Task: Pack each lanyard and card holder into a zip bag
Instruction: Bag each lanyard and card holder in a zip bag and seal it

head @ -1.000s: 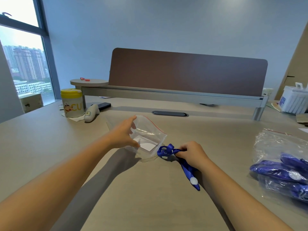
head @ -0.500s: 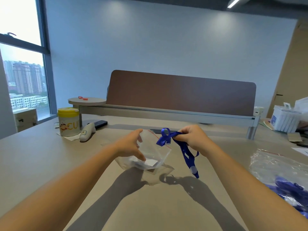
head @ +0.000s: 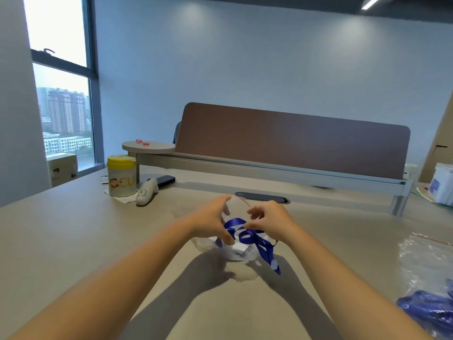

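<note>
The person holds a clear zip bag (head: 239, 251) above the near middle of the beige desk (head: 73, 241). The left hand (head: 212, 223) grips the bag's left side, thumb low and fingers curled over the mouth, whose red zip line shows at the far edge. The right hand (head: 268, 220) pinches a blue lanyard (head: 247, 235) between thumb and fingertips at the bag's opening. Loops of the ribbon lie bunched at and inside the mouth, while one tail hangs down outside the bag on the right, ending in a white round fitting just above the desk. A white card holder (head: 239, 249) sits inside the bag, low down.

At the near right edge lies another clear zip bag (head: 426, 266) with packed blue lanyards (head: 426, 312) beside it. On the far left stand a yellow-lidded canister (head: 121, 175), a white handheld thermometer (head: 147, 191) and a black phone (head: 165, 180) close together. A brown divider panel (head: 294, 141) runs along the far side of the desk, with a dark cable grommet (head: 262, 198) just in front of it.
</note>
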Demonstrator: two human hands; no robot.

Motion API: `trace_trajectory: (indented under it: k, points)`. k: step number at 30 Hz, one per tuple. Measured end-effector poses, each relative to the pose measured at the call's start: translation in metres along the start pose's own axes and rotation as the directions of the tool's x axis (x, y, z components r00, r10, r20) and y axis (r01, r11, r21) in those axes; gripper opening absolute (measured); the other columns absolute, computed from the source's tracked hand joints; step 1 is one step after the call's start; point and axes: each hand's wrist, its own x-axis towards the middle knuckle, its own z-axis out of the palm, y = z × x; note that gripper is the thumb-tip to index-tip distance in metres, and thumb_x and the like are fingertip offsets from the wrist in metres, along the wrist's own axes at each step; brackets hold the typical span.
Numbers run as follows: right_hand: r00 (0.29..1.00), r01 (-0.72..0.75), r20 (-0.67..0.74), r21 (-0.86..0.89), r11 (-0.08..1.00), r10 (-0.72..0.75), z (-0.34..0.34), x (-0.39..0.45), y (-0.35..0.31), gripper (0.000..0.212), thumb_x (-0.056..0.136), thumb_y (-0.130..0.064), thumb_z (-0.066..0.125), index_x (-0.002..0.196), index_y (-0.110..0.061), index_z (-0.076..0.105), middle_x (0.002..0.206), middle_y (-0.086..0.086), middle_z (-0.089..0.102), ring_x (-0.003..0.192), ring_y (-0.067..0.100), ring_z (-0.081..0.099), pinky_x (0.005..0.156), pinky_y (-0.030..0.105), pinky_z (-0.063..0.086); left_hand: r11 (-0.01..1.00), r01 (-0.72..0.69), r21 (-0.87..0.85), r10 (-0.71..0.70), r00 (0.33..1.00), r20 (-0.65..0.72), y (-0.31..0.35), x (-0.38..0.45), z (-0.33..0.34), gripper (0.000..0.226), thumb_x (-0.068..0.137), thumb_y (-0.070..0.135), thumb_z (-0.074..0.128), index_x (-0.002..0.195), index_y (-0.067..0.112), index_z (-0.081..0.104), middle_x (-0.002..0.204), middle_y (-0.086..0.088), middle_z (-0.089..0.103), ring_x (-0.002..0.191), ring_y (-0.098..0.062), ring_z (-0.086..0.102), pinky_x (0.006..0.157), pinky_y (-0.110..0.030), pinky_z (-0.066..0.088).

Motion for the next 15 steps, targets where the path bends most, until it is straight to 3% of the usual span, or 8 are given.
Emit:
trace_trajectory:
  k: [6, 8, 11, 13, 15]
  points:
    - [0.993, -0.018, -0.112, 0.084, 0.996, 0.027, 0.001, -0.038, 0.032, 0.042, 0.078, -0.025, 0.069, 0.115, -0.011, 0.055, 0.114, 0.005, 0.058, 0.092, 0.011, 0.05, 0.073, 0.015, 0.044, 1.0, 0.02, 0.004, -0.02, 1.0, -0.013, -0.005, -0.008, 0.007, 0.096, 0.073, 0.013, 0.073, 0.145, 0.015, 0.01, 0.137, -0.011, 0.042, 0.118, -0.025, 0.051, 0.097, -0.033, 0.047]
    - [0.994, -0.086, -0.054, 0.118, 0.989, 0.093, 0.005, -0.054, 0.04, 0.044, 0.077, -0.028, 0.069, 0.115, -0.012, 0.052, 0.108, 0.002, 0.055, 0.09, 0.012, 0.05, 0.064, 0.012, 0.042, 1.0, 0.024, -0.004, -0.025, 0.999, -0.021, -0.006, -0.01, 0.01, 0.096, 0.073, 0.013, 0.073, 0.145, 0.015, 0.01, 0.137, -0.011, 0.042, 0.118, -0.025, 0.051, 0.096, -0.032, 0.047]
    - [0.979, -0.201, 0.065, 0.191, 0.961, 0.192, 0.017, -0.067, 0.047, 0.043, 0.074, -0.034, 0.071, 0.106, -0.019, 0.047, 0.092, -0.005, 0.053, 0.083, 0.011, 0.054, 0.07, 0.023, 0.051, 1.0, 0.027, -0.013, -0.027, 0.999, -0.032, -0.006, -0.012, 0.013, 0.097, 0.072, 0.012, 0.074, 0.145, 0.015, 0.01, 0.137, -0.011, 0.042, 0.118, -0.025, 0.051, 0.095, -0.032, 0.047]
    - [0.975, -0.213, 0.101, 0.154, 0.965, 0.199, 0.025, -0.068, 0.048, 0.038, 0.073, -0.036, 0.072, 0.097, -0.021, 0.047, 0.089, -0.004, 0.055, 0.08, 0.011, 0.055, 0.075, 0.028, 0.052, 0.999, 0.029, -0.016, -0.029, 0.999, -0.033, -0.007, -0.013, 0.014, 0.097, 0.072, 0.012, 0.074, 0.145, 0.016, 0.01, 0.137, -0.011, 0.041, 0.117, -0.025, 0.052, 0.095, -0.031, 0.047]
    - [0.975, -0.195, 0.125, 0.108, 0.975, 0.181, 0.03, -0.067, 0.044, 0.027, 0.075, -0.035, 0.07, 0.086, -0.02, 0.051, 0.087, -0.002, 0.056, 0.078, 0.012, 0.053, 0.071, 0.026, 0.048, 0.999, 0.034, -0.018, -0.034, 0.999, -0.03, -0.008, -0.013, 0.014, 0.097, 0.072, 0.012, 0.074, 0.145, 0.016, 0.01, 0.137, -0.011, 0.041, 0.116, -0.025, 0.052, 0.094, -0.031, 0.048]
